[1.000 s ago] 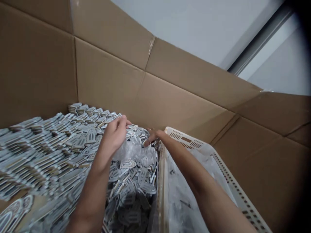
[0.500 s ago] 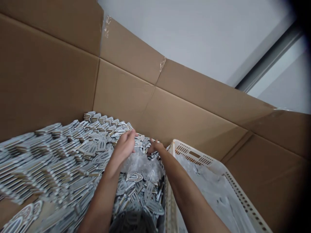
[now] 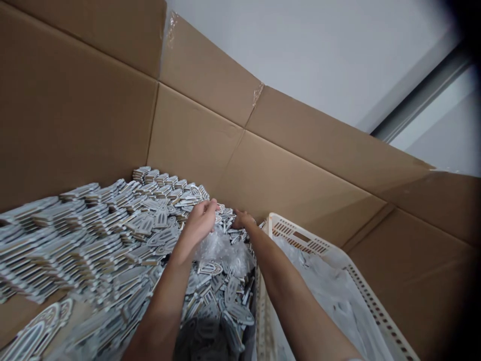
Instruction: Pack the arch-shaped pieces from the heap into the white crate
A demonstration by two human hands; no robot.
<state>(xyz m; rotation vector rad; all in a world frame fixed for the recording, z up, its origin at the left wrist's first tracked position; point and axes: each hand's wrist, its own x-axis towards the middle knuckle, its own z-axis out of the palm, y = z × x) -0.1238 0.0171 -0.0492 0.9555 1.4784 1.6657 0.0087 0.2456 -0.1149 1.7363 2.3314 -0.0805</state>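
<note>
Flat grey-white arch-shaped pieces with cut-out slots (image 3: 161,218) fill the bottom of the large cardboard box, stacked in rows on the left and loosely heaped in the middle. Over the far part of the heap is my left hand (image 3: 203,219), its fingers curled inward; whatever they may hold is hidden. My right hand (image 3: 243,219) reaches down to the pieces near the box's back wall, its fingertips mostly out of sight. A crumpled clear plastic bag (image 3: 225,250) lies on the heap just below both hands.
To the right stands a white plastic crate (image 3: 268,225) with slotted sides, lined with clear plastic sheeting (image 3: 330,286). Tall cardboard walls (image 3: 195,135) rise behind and on the left. Larger arch pieces (image 3: 39,326) lie at lower left.
My left hand has shifted slightly right and my right hand slightly farther away, with its fingers less visible now. The view has turned a little.
</note>
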